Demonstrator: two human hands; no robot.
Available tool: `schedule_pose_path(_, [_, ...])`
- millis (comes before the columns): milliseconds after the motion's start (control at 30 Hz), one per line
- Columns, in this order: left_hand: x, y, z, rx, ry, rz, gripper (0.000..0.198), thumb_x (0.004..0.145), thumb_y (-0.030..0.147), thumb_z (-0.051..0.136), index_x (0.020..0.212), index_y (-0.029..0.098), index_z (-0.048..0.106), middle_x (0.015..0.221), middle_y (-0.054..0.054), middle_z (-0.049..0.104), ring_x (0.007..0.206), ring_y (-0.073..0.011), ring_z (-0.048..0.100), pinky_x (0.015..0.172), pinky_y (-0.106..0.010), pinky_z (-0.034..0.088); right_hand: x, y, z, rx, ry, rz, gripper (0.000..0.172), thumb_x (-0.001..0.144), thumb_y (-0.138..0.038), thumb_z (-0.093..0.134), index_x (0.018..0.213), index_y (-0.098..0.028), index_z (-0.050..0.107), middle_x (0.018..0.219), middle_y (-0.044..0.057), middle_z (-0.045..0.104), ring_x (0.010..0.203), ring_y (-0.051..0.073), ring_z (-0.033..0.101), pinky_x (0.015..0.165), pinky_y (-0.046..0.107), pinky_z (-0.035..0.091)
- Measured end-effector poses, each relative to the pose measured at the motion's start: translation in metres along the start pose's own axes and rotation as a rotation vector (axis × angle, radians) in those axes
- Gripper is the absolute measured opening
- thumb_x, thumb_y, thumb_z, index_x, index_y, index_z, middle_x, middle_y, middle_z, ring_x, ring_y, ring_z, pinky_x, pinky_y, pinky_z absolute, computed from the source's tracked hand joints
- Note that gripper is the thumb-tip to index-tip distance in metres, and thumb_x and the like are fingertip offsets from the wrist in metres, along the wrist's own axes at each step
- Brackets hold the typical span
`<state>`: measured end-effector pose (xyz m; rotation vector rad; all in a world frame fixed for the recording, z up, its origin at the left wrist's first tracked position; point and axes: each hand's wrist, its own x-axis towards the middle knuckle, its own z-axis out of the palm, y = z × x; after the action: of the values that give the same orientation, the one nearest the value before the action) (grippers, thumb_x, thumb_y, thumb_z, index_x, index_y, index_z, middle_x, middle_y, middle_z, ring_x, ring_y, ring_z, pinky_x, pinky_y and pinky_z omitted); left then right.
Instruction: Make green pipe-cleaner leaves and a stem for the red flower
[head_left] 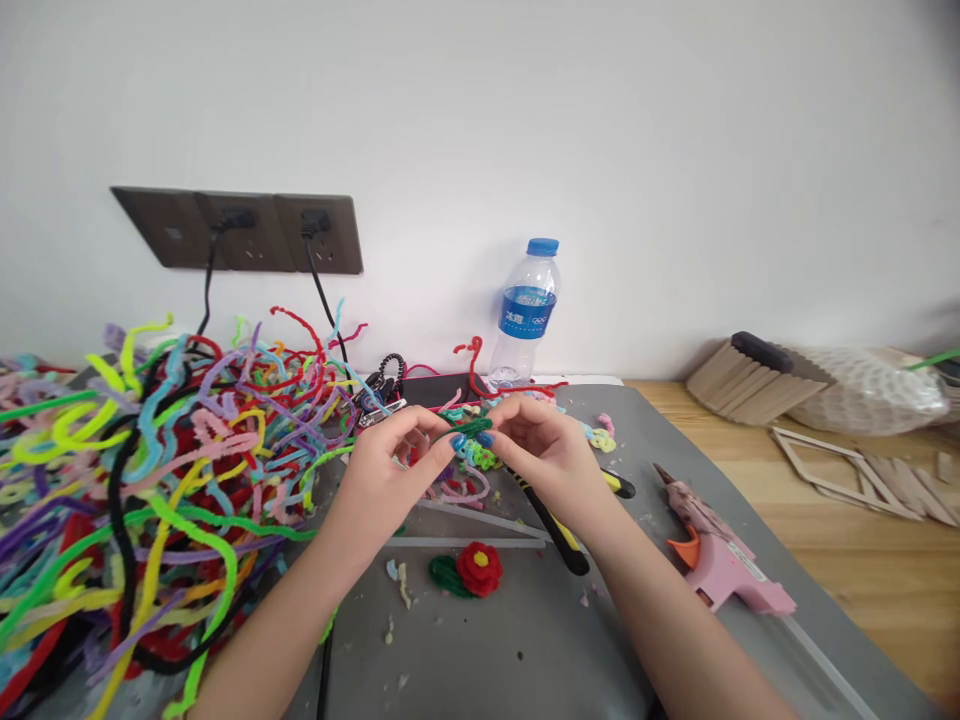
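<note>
Between the fingertips of both hands is a dark green pipe cleaner [471, 428], bent into a loop shape. My left hand [405, 445] pinches its left end, and my right hand [536, 440] pinches the right end. Below them on the grey mat lies a red pipe-cleaner flower [478, 569] with a yellow centre and dark green leaves [448, 576]. Pliers with yellow and black handles [559, 530] lie partly hidden under my right hand. Behind the fingers are small curled pipe-cleaner pieces in several colours [480, 457].
A tangled heap of colourful pipe cleaners [172, 480] covers the left side. A pink glue gun [724, 560] lies at the right, near clear glue sticks [472, 542]. A plastic bottle [527, 312] leans by the wall. Wooden sticks [754, 380] and a wrapped bag [862, 390] sit far right.
</note>
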<state>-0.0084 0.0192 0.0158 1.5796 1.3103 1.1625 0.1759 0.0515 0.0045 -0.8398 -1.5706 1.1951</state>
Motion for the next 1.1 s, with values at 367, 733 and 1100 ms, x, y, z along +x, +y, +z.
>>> schedule_pose_path(367, [0.0006, -0.0021, 0.0011, -0.040, -0.044, -0.054, 0.017, 0.084, 0.034, 0.060, 0.086, 0.018, 0.067, 0.069, 0.001, 0.059, 0.056, -0.0148, 0.058, 0.054, -0.027, 0.046, 0.0010, 0.0004, -0.0001, 0.002, 0.014, 0.022, 0.017, 0.083, -0.035, 0.071, 0.083, -0.019, 0.064, 0.074, 0.002, 0.064, 0.064, 0.014, 0.056, 0.056, 0.026, 0.043])
schedule_pose_path(733, [0.0001, -0.0035, -0.0012, -0.139, -0.071, -0.111, 0.022, 0.085, 0.038, 0.063, 0.087, 0.017, 0.067, 0.071, 0.001, 0.057, 0.059, -0.0148, 0.057, 0.053, -0.026, 0.047, -0.0007, -0.0021, -0.0050, -0.046, 0.069, -0.139, 0.010, 0.083, -0.020, 0.072, 0.093, -0.021, 0.071, 0.086, 0.003, 0.070, 0.071, 0.016, 0.062, 0.062, 0.028, 0.050])
schedule_pose_path(1100, [-0.0001, -0.0032, -0.0023, -0.199, -0.106, -0.080, 0.022, 0.088, 0.040, 0.062, 0.082, 0.018, 0.065, 0.067, 0.003, 0.051, 0.058, -0.0116, 0.052, 0.053, -0.022, 0.042, -0.0015, -0.0041, -0.0076, -0.071, 0.052, -0.172, 0.014, 0.081, -0.032, 0.080, 0.089, -0.021, 0.075, 0.086, 0.006, 0.076, 0.069, 0.017, 0.065, 0.060, 0.029, 0.050])
